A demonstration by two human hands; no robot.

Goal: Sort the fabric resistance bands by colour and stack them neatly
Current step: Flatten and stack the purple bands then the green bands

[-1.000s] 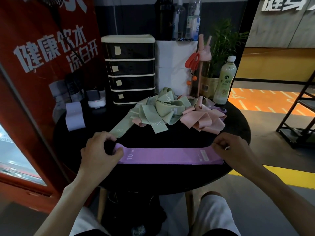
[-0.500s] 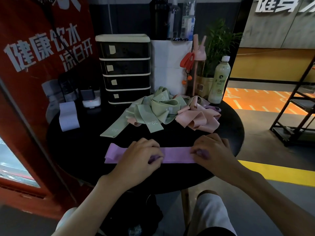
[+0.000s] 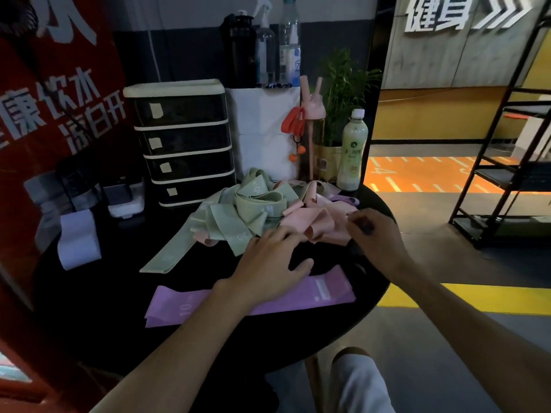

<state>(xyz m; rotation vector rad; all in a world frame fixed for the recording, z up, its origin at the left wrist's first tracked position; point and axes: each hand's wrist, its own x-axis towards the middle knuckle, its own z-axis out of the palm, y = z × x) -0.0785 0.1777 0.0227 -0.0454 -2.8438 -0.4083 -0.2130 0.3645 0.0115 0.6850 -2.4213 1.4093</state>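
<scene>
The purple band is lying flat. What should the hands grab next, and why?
Probably the other purple band peeking out behind the pink bands. The right hand is right beside it, and it would stack on the flat purple band. The left hand, open, could hold down the green bands.

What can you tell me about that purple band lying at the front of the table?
The purple band is a wide loop of soft-looking fabric, pressed flat and laid lengthwise along the near edge of the black table. A white "10" is printed near its left end; a white label sits near its right. The left forearm crosses over its middle; no fingers hold it.
</scene>
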